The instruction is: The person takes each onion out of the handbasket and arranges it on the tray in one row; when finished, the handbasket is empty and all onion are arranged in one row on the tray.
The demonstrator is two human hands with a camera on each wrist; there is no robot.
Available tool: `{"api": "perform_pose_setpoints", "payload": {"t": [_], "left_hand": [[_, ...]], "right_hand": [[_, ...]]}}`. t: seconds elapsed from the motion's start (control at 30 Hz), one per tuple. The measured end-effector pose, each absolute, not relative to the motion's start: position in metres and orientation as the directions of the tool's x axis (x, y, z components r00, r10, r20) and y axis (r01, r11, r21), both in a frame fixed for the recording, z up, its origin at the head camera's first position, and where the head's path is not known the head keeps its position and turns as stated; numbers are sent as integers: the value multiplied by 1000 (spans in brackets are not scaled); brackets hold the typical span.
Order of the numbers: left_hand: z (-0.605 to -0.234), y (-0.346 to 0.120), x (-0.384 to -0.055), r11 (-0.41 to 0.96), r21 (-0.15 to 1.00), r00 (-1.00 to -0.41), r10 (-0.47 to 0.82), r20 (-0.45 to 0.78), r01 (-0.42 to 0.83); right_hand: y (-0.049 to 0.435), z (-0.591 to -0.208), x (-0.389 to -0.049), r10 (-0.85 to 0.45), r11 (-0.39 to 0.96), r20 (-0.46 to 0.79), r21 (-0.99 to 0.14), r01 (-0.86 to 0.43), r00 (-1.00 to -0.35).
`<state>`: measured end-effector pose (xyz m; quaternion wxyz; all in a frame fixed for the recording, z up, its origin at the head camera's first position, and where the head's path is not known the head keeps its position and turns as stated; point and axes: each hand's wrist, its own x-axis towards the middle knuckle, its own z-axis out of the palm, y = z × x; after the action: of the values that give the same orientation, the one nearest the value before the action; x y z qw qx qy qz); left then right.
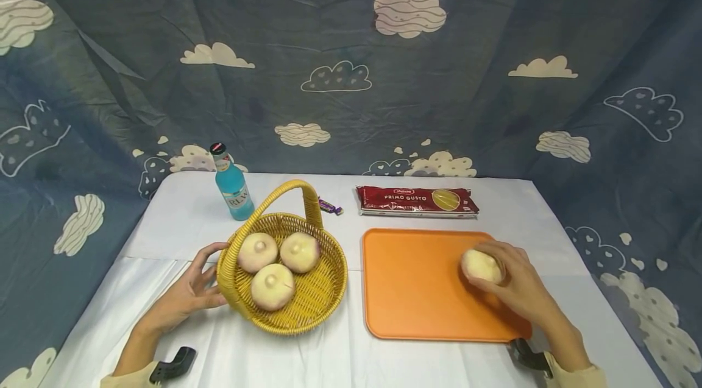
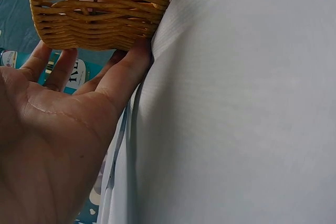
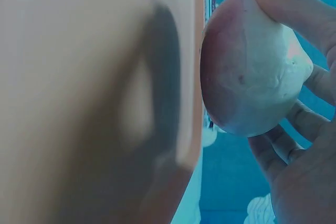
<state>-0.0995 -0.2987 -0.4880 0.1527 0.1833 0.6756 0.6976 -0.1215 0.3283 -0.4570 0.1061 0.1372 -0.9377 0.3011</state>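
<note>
Fruit (image 1: pixel 481 266) in right hand (image 1: pixel 512 277) at the orange tray's (image 1: pixel 411 284) right side

Thumb and fingers curl round it; whether it touches the tray is unclear. The left hand (image 1: pixel 189 290), fingers spread, touches the wicker basket (image 1: pixel 315 296), where three similar fruits (image 1: pixel 272 287) sit. Beyond, on the white-covered bench (image 1: pixel 323 363), stand a blue bottle (image 1: pixel 233 190) and, lying flat, a red packet (image 1: pixel 411 202).
</note>
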Motion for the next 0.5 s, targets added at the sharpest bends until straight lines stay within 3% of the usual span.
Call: {"api": "perform_pose_setpoints", "payload": {"t": [0.5], "left_hand": [[-487,-299,-99,-65,997,-876,479,64,38]], "right_hand": [[343,-460,-109,-150,815,232,-521,-253,-961]]}}
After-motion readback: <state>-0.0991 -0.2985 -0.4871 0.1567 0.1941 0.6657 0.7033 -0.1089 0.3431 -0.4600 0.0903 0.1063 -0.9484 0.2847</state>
